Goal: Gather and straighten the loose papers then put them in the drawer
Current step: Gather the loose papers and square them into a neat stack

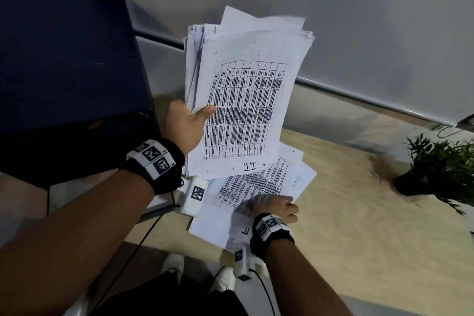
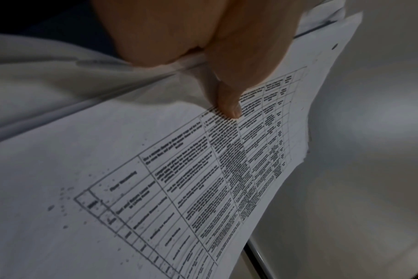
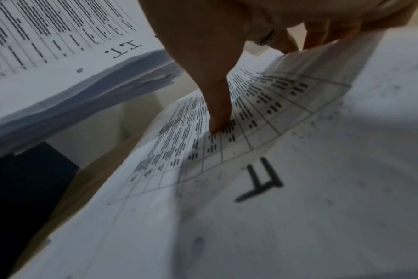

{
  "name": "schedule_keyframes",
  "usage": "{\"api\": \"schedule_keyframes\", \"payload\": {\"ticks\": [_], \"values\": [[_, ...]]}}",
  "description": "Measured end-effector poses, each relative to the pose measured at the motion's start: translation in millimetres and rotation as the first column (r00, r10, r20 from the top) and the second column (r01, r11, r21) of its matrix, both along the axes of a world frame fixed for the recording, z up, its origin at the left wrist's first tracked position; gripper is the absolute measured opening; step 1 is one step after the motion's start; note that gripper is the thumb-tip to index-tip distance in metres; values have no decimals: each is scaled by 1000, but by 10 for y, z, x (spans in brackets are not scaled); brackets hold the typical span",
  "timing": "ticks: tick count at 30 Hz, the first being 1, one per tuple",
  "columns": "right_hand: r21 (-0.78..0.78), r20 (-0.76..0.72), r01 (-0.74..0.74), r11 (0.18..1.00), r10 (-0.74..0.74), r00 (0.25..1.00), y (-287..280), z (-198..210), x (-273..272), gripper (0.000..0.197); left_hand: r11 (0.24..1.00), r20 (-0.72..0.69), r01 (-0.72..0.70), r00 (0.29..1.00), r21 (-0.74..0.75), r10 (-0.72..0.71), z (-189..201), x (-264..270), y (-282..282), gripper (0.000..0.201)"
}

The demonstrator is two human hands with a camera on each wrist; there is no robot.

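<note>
The left hand [image 1: 185, 128] is gripping a raised, uneven paper stack [image 1: 246, 100] — freeing the right hand [image 1: 275, 206] — which is pinching loose sheets [image 1: 256, 187] off the tabletop [image 1: 359, 200] to add.

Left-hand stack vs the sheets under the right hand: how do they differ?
The stack is thick and lifted off the desk, gripped by the left hand; the loose sheets are few, fanned out on the desk, gripped by the right hand. Both show printed tables.
</note>
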State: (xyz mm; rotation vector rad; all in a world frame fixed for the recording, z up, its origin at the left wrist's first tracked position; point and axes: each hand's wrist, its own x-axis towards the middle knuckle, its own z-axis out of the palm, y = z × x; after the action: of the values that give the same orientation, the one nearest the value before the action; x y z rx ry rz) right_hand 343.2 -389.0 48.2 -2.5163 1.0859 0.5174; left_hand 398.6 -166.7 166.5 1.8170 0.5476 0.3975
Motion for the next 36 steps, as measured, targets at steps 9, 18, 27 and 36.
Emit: {"api": "schedule_keyframes", "payload": {"ticks": [9, 18, 27, 36], "values": [[312, 180, 66, 948, -127, 975, -400, 170, 39, 33, 993, -64, 7, 998, -122, -15, 35, -7, -6, 61], [-77, 627, -87, 993, 116, 771, -1185, 1392, 341, 19, 979, -635, 181, 747, -94, -199, -331, -167, -381, 70], [306, 668, -100, 947, -139, 731, -1328, 1770, 434, 24, 883, -818, 461, 540, 92, -197, -619, -360, -531, 71], [262, 119, -400, 878, 382, 916, -652, 112, 152, 37, 943, -734, 332, 632, -31, -247, -744, -387, -550, 68]]}}
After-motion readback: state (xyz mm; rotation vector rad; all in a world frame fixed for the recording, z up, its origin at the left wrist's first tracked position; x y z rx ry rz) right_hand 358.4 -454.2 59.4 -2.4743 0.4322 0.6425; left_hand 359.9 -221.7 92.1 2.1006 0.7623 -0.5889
